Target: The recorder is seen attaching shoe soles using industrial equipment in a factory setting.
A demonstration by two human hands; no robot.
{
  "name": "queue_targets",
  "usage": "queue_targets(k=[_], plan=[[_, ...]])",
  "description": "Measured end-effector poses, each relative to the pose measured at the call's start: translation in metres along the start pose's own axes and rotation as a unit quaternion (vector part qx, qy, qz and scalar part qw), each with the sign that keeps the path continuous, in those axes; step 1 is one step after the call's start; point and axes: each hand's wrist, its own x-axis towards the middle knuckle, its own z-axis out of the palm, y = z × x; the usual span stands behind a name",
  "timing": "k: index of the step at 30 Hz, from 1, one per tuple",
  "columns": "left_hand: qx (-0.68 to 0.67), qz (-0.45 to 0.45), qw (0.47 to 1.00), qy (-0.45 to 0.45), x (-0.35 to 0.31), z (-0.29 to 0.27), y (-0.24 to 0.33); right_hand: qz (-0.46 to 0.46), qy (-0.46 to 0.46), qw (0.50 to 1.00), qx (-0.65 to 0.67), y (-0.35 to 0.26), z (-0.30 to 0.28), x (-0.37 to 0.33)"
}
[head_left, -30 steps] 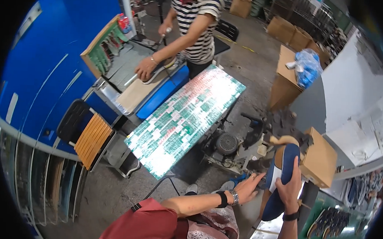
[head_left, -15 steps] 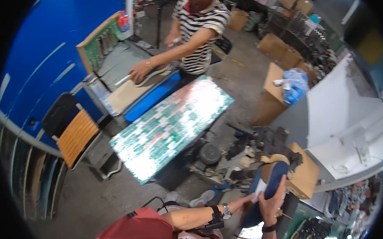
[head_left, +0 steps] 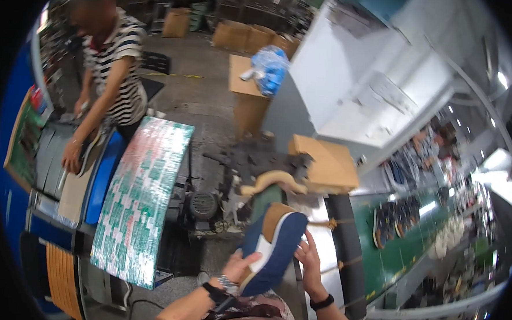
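Observation:
A navy blue shoe (head_left: pixel 285 251) with a white and tan underside is held tilted in front of me, close to a machine. My left hand (head_left: pixel 238 269) grips its lower left side, the thumb lying across the white part. At its right edge are the bent fingers of my right hand (head_left: pixel 310 260), touching the shoe. Just beyond the shoe is a curved beige pad (head_left: pixel 275 181) on the dark machine (head_left: pixel 262 160). The fingers behind the shoe are hidden.
On the left a co-worker in a striped shirt (head_left: pixel 113 65) handles a shoe on a bench. A green-and-white wrapped board (head_left: pixel 141 203) lies between us. A cardboard box (head_left: pixel 325 163) sits beyond the machine. Several dark shoes rest on a green conveyor (head_left: pixel 372 270) at right.
My view has swung to the right, so the co-worker and wrapped board now appear farther left. The shoe is turned, showing more white and tan. My right hand has shifted to its right edge.

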Motion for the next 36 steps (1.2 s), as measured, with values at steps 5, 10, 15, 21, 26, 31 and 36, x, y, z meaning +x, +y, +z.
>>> queue_targets(k=[5,10,15,21,26,31,36], plan=[[0.242,0.017,0.967,-0.084,-0.077,-0.071,0.045,0.253,0.046,0.942,0.217,0.059,0.012,0.07],[0.534,-0.074,0.842,-0.026,-0.123,-0.109,0.06,0.231,-0.114,0.842,0.474,0.071,0.06,0.103],[0.721,0.006,0.689,0.073,-0.1,-0.102,0.019,0.259,-0.196,0.807,0.493,0.04,0.016,0.087],[0.788,0.055,0.595,0.152,0.018,0.022,-0.03,0.211,-0.187,0.852,0.441,0.035,-0.148,0.032],[0.77,0.252,0.583,0.063,0.123,0.122,-0.072,0.163,0.17,0.953,0.19,0.073,-0.287,-0.056],[0.826,0.219,0.511,-0.094,0.206,0.163,-0.156,0.156,0.311,0.901,-0.258,0.103,-0.325,-0.111],[0.715,0.279,0.638,-0.06,0.161,0.133,-0.191,0.066,0.17,0.857,-0.481,0.118,-0.343,-0.15]])
